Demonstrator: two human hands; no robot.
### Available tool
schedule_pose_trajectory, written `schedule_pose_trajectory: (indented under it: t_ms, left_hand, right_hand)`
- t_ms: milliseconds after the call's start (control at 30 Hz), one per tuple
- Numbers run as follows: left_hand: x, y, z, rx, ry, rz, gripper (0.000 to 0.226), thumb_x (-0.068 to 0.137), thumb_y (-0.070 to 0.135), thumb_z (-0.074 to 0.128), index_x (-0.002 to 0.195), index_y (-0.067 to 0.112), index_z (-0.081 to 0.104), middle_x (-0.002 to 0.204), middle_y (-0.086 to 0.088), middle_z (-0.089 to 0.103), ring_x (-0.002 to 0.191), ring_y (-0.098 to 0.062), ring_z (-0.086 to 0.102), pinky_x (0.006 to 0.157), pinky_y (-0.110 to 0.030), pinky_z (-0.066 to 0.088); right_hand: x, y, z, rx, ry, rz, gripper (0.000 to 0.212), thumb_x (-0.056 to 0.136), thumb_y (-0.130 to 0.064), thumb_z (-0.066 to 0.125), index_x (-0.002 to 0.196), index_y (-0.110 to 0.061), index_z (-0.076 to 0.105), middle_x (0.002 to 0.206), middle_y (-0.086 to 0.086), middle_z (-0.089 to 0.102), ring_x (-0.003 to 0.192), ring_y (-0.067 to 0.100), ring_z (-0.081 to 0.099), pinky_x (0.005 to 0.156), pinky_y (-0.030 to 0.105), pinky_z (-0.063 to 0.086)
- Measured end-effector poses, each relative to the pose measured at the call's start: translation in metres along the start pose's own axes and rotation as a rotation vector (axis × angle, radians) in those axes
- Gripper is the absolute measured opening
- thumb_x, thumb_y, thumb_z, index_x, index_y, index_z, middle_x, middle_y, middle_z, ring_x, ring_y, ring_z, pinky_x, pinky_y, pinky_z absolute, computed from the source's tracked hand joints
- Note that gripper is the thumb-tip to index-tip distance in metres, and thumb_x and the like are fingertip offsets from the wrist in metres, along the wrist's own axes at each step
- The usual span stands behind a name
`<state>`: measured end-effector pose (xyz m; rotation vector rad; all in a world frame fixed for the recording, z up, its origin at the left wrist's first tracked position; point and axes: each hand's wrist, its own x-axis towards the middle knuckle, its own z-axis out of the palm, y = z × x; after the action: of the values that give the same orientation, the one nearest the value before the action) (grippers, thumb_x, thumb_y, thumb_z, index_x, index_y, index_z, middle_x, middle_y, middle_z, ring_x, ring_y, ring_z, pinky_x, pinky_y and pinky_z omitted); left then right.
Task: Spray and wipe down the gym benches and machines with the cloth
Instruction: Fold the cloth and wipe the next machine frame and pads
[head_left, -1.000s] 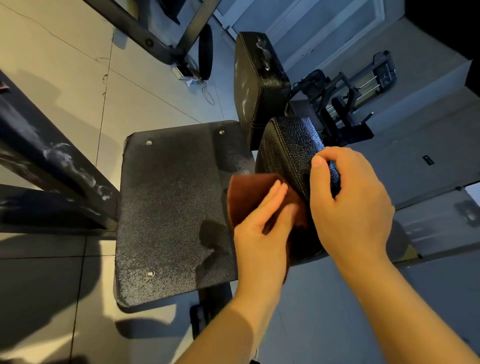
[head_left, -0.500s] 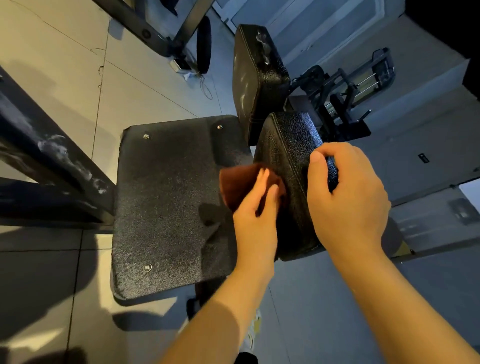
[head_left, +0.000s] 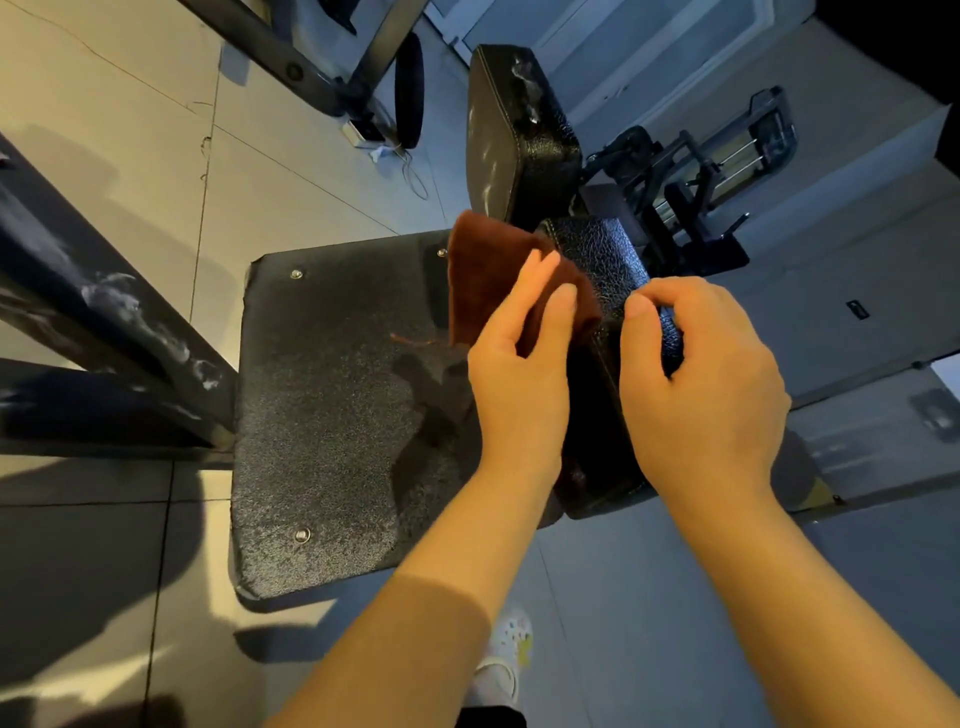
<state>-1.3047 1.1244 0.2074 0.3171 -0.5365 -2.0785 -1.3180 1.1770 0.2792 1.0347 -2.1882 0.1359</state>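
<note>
Since the earlier frames, your left hand (head_left: 519, 364) has carried the brown cloth (head_left: 498, 280) up the left face of the near pad (head_left: 613, 291), from the middle of that face to its far upper corner; your right hand (head_left: 701, 379) has kept its hold throughout. Left hand: fingers extended and flat, pressing the cloth against the pad's side, with the cloth's far edge standing free above the fingertips and a loose thread trailing over the flat textured seat (head_left: 332, 415) to the left. Right hand: fingers curled over the right edge of the pad and the thumb set on its top, gripping it to steady it. The cloth lies between your left palm and the pad, just right of the seat and near the base of the far upright pad (head_left: 514, 135). Step in hand, by my judgement: wiping the side of the near pad. No spray bottle is in view. White smears show on the far upright pad and on the dark frame beam (head_left: 119, 312) at left, so work appears outstanding there. Next move, as I judge it: bring the cloth over the pad's top, shifting your right hand clear as it arrives, then proceed to the far pad and maintain firm, even pressure across the grained surface.
</note>
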Motion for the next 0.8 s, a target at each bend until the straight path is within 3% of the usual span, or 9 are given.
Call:
schedule_pose_trajectory:
  t_ms: [133,267,333,433,533,633,700,800]
  left_hand:
    - [-0.018,-0.019,-0.001,0.029,0.038,-0.071,0.031,0.100,0.022,0.050,0.120,0.046,0.052,0.124,0.027,0.054,0.121,0.012,0.047,0.097,-0.006,0.038]
    - [-0.036,-0.028,-0.019,0.084,-0.031,-0.109,0.031,0.100,0.019,0.052,0.121,0.041,0.056,0.131,0.013,0.058,0.124,0.000,0.051,0.108,-0.028,0.042]
    - [-0.037,-0.024,-0.031,0.077,-0.049,-0.103,0.029,0.098,0.015,0.054,0.120,0.034,0.062,0.125,0.006,0.064,0.119,-0.007,0.058,0.104,-0.035,0.047]
    - [-0.026,-0.007,-0.045,-0.003,-0.083,-0.161,0.022,0.097,0.014,0.055,0.115,0.026,0.061,0.115,-0.004,0.069,0.109,-0.016,0.065,0.095,-0.040,0.052]
    - [-0.007,0.011,-0.055,0.139,-0.226,-0.199,0.015,0.097,0.019,0.056,0.107,0.028,0.060,0.103,-0.001,0.072,0.099,-0.016,0.068,0.088,-0.039,0.054]
    - [0.006,0.023,-0.065,0.333,-0.398,-0.167,0.029,0.092,0.006,0.061,0.105,0.032,0.062,0.103,0.005,0.073,0.098,-0.008,0.068,0.089,-0.032,0.052]
    - [0.009,0.029,-0.070,0.353,-0.508,-0.237,0.042,0.088,0.001,0.063,0.114,0.035,0.058,0.103,0.004,0.073,0.096,-0.010,0.069,0.088,-0.030,0.052]
    - [0.013,0.036,-0.081,0.374,-0.716,-0.316,0.069,0.082,0.011,0.075,0.135,0.040,0.042,0.103,-0.002,0.072,0.097,-0.017,0.069,0.093,-0.039,0.052]
  right_hand:
    - [0.000,0.001,0.000,-0.002,-0.017,-0.012,0.028,0.095,-0.038,0.041,0.101,-0.021,0.062,0.097,-0.010,0.057,0.077,0.001,0.041,0.054,0.015,0.028]
    - [0.003,0.003,-0.004,0.003,-0.088,-0.099,0.032,0.090,-0.038,0.049,0.115,-0.023,0.063,0.116,-0.006,0.059,0.089,0.001,0.045,0.065,0.012,0.031]
    - [0.003,0.007,-0.008,0.018,-0.139,-0.315,0.031,0.089,-0.034,0.054,0.115,-0.021,0.067,0.118,-0.001,0.061,0.106,0.017,0.054,0.080,0.025,0.041]
    - [-0.001,0.013,-0.014,-0.078,-0.268,-0.599,0.039,0.089,-0.040,0.056,0.124,-0.026,0.065,0.124,0.000,0.060,0.122,0.026,0.050,0.097,0.042,0.037]
    - [0.000,0.015,-0.016,-0.186,-0.350,-0.704,0.046,0.086,-0.040,0.058,0.130,-0.028,0.061,0.130,0.001,0.058,0.129,0.027,0.046,0.102,0.043,0.032]
    - [0.001,0.016,-0.013,-0.174,-0.327,-0.709,0.030,0.085,-0.030,0.061,0.114,-0.027,0.069,0.127,0.001,0.060,0.127,0.028,0.048,0.101,0.042,0.033]
    - [0.000,0.015,-0.012,-0.133,-0.298,-0.699,0.017,0.086,-0.028,0.062,0.100,-0.025,0.072,0.121,0.000,0.063,0.123,0.027,0.052,0.099,0.040,0.035]
    - [0.000,0.014,-0.012,-0.096,-0.294,-0.676,0.014,0.089,-0.031,0.060,0.091,-0.023,0.071,0.113,-0.003,0.065,0.120,0.024,0.054,0.097,0.037,0.035]
